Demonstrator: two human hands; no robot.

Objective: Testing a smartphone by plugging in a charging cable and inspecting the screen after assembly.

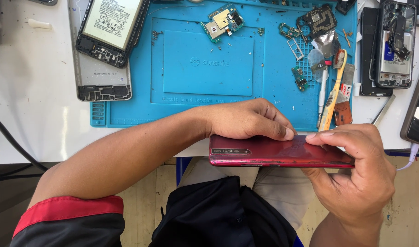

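A red smartphone (278,153) lies back-side up between two bare hands at the near edge of a white workbench (31,91), its long axis running left to right above the person's lap. The left hand (246,120) rests on the phone's far edge, fingers curled and pressed together, the thumb tip flat against the glossy back near its middle. The right hand (356,169) clasps the phone's right end, the thumb lying across the top of the back and the other fingers wrapped beneath, so the device is pinched between them. The two thumb tips sit just beside each other on the red surface. The phone's camera strip lies toward the left end, below the left wrist.

Just beyond the left hand's knuckles spreads a blue repair mat (205,68) scattered with tiny screws and small green circuit boards (223,20). Beyond the right hand, at the mat's right edge, lie an orange-handled toothbrush (334,87) and a slim white-handled tool (322,91). Farther off past the left forearm sits an opened phone with its battery exposed (109,27) on a grey back cover (97,77). Another dismantled handset (395,43) rests well beyond the right hand, and a dark phone (418,107) lies to that hand's outer side.
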